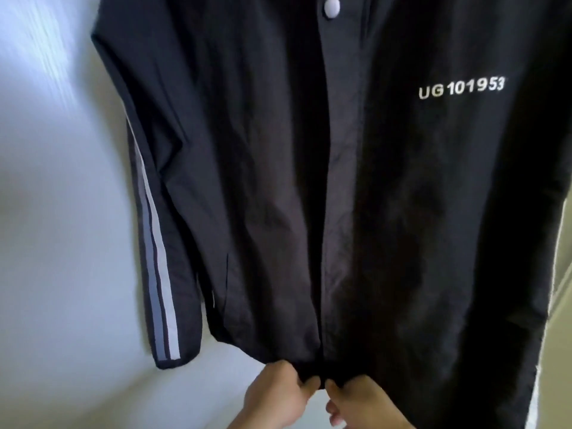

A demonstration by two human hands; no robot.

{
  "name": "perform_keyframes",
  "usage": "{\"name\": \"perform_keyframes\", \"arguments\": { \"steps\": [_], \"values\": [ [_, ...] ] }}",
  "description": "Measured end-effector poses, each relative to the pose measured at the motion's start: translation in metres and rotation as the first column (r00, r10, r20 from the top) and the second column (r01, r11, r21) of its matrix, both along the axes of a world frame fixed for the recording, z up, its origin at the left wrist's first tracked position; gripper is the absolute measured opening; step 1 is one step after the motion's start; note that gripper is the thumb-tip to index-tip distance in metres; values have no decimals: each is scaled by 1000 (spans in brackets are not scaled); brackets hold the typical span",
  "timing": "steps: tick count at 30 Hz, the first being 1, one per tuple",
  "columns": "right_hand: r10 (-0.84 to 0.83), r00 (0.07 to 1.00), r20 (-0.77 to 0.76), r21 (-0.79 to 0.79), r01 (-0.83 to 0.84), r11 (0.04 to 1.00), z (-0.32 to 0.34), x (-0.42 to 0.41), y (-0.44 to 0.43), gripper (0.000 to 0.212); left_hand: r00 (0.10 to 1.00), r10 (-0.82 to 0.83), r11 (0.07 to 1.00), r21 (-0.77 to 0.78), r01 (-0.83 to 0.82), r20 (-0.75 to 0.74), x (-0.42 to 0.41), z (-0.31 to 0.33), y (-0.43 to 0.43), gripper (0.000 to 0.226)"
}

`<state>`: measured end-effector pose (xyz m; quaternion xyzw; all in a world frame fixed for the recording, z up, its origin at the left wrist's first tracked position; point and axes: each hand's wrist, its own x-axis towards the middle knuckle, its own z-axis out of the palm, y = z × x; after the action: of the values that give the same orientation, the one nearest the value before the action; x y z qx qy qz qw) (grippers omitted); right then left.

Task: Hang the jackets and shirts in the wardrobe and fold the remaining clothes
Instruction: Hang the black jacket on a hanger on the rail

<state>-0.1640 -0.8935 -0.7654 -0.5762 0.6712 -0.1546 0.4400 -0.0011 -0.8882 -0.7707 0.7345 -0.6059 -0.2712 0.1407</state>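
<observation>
Indoors, most likely a home: a black jacket hangs upright across the middle and right of the frame, before a plain white wall filling the left. At the lower right edge a pale panel shows — door or wardrobe side, hard to tell.

Jacket black; white chest lettering; sleeve stripes grey, white; snap button probably white.

Plain white wall behind, bright light patch upper left; background blurred.
</observation>
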Motion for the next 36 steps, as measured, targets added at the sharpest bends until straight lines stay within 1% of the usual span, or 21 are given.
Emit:
{"name": "perform_keyframes", "arguments": {
  "steps": [1,2,4,6,7,8,10,12,14,17,18,19,20,22,24,26,29,31,32,33,36],
  "values": [
    [25,998,-61,-78,-30,997,16,1,-4,31,998,12,999,-43,-10,57,3,15,-2,49],
    [21,998,-64,-147,-31,989,34,4,-7,29,995,20,995,-98,-10,96,5,33,-4,46],
    [27,999,25,-308,-18,951,77,8,-11,29,985,38,966,-259,7,167,10,75,-8,43],
    [62,996,64,-472,-25,881,127,10,-11,30,973,76,895,-446,29,217,15,123,-9,37],
    [78,995,67,-553,-28,833,154,11,-12,29,973,88,838,-544,43,212,18,147,-10,35],
    [94,993,67,-629,-31,777,181,10,-11,26,978,85,763,-644,60,192,21,171,-11,33],
    [117,992,57,-772,-31,635,236,11,-9,20,986,71,574,-815,81,149,29,221,-14,26],
    [114,993,29,-874,-30,485,287,12,-5,14,985,96,382,-919,94,141,39,270,-21,18],
    [82,996,-33,-933,-60,354,329,11,-5,8,979,152,191,-976,106,136,53,317,-28,12],
    [-55,979,-198,-973,-189,135,378,11,-8,17,960,266,-67,-992,105,84,79,379,-39,8],
    [-107,965,-240,-970,-234,68,392,10,-7,21,955,293,-129,-988,88,47,87,399,-43,11],
    [-158,950,-269,-963,-271,6,404,10,-7,24,951,310,-170,-983,64,8,95,419,-46,15],
    [-204,936,-288,-953,-301,-37,415,10,-6,26,947,319,-186,-982,35,-26,101,437,-50,19],
    [-276,909,-313,-934,-347,-83,434,10,-5,28,945,317,-159,-987,-28,-78,110,468,-59,28],
    [-337,875,-347,-909,-402,-107,448,9,-5,31,948,313,-83,-996,-41,-65,114,490,-69,40],
    [-390,846,-363,-891,-438,-121,459,5,-5,33,950,314,-11,-1000,10,6,116,505,-78,50],
    [-530,800,-280,-884,-430,-183,469,-9,-8,40,973,228,111,-994,10,35,115,517,-91,56],
    [-607,768,-204,-884,-410,-222,475,-17,-9,50,970,232,176,-984,27,68,112,518,-98,54],
    [-625,757,-188,-885,-407,-227,477,-19,-9,54,965,252,177,-984,34,79,111,516,-99,53],
    [-632,753,-185,-884,-409,-228,480,-19,-8,58,961,266,157,-987,37,78,110,514,-99,52],
    [-627,737,-252,-850,-479,-221,493,-12,-4,65,961,271,64,-997,38,54,107,503,-91,52]
  ]
}}
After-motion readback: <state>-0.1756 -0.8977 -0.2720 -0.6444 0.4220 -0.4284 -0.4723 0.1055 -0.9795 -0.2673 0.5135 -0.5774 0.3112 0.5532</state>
